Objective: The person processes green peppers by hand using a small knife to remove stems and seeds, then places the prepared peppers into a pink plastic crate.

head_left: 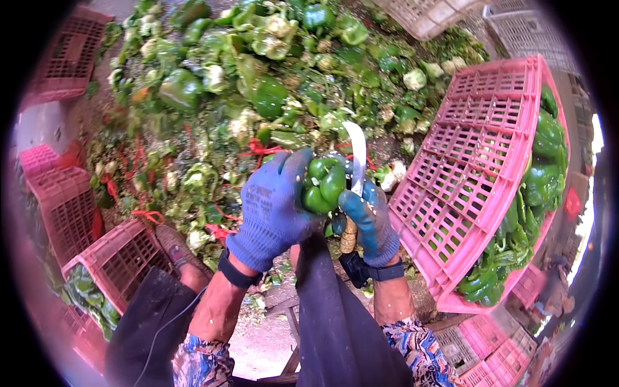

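Note:
My left hand (271, 200), in a blue knitted work glove, is closed around a green bell pepper (324, 185). The pepper's lobed end shows; the palm side of my grip is hidden. In my right hand (373, 216), gloved too, is a knife with a curved blade (356, 155) and a wooden handle (349, 236). The blade points up and away from me, close beside the pepper's right side. Whether its edge touches the pepper I cannot tell. Both hands are together above my knees.
Pepper scraps and cores (258, 97) with red ties cover the ground ahead. A tilted pink crate (464, 161) at my right holds green peppers (545, 184). A smaller pink crate (122, 264) with peppers leans by my left leg. More crates (64, 55) stand around.

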`<state>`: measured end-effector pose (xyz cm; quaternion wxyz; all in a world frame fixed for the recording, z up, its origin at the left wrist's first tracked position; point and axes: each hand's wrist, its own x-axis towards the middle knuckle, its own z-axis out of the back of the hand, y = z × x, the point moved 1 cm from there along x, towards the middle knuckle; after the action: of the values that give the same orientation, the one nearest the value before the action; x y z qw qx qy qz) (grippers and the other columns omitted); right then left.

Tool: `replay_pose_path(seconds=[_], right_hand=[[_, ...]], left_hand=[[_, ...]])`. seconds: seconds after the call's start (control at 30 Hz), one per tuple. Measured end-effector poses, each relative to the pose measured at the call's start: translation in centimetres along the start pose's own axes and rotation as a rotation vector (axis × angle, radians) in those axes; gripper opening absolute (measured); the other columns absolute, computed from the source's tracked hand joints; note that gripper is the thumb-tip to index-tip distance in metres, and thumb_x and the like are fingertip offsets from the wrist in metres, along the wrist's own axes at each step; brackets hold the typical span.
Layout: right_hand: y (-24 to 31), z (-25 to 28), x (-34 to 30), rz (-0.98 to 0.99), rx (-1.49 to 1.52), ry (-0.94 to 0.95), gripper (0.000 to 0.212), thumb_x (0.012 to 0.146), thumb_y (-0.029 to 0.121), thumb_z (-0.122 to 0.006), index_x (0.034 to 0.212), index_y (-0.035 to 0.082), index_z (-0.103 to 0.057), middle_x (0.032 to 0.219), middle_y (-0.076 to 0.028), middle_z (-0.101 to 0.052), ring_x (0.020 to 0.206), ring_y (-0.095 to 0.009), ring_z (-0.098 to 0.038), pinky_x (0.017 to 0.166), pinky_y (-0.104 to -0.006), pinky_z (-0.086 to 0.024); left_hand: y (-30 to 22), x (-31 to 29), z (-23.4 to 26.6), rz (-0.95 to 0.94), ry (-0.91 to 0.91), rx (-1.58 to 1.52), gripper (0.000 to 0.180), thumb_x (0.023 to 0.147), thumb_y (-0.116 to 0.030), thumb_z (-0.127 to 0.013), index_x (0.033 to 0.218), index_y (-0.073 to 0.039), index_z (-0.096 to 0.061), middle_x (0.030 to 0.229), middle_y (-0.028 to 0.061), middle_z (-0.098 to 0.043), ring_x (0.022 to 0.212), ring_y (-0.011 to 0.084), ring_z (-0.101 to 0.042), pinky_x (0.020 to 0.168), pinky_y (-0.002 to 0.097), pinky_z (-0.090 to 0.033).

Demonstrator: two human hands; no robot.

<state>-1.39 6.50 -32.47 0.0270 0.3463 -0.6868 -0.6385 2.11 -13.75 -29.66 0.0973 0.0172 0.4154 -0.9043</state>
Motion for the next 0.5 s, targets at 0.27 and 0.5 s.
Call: replay_pose_path(seconds=[0.27, 0.5], right_hand=[[4.0, -4.4, -0.8, -0.101, 0.511, 0.155, 0.065, 0.102, 0.039, -0.071, 0.153, 0.0, -0.056, 0.129, -0.009, -0.072, 0.103, -0.016, -0.071, 0.085, -0.0309, -0.059], [11.8, -5.6, -5.4, 0.436, -0.741, -0.012, 0.056, 0.096, 0.017, -0.078, 0.147, 0.002, -0.061, 0.101, -0.017, -0.079, 0.066, -0.033, -0.073, 0.061, -0.0415, -0.056]], left_hand=[[-3.3, -4.2, 7.2, -0.043, -0.112, -0.117, 0.088, 0.058, -0.029, -0.105, 0.132, -0.006, -0.066, 0.116, 0.0162, -0.073, 0.101, 0.0345, -0.075, 0.089, 0.041, -0.061], [-0.8, -6.9, 9.8, 0.236, -0.086, -1.048, 0.094, 0.064, -0.047, -0.102, 0.137, -0.001, -0.064, 0.119, 0.011, -0.076, 0.1, 0.0224, -0.075, 0.091, 0.0395, -0.062]])
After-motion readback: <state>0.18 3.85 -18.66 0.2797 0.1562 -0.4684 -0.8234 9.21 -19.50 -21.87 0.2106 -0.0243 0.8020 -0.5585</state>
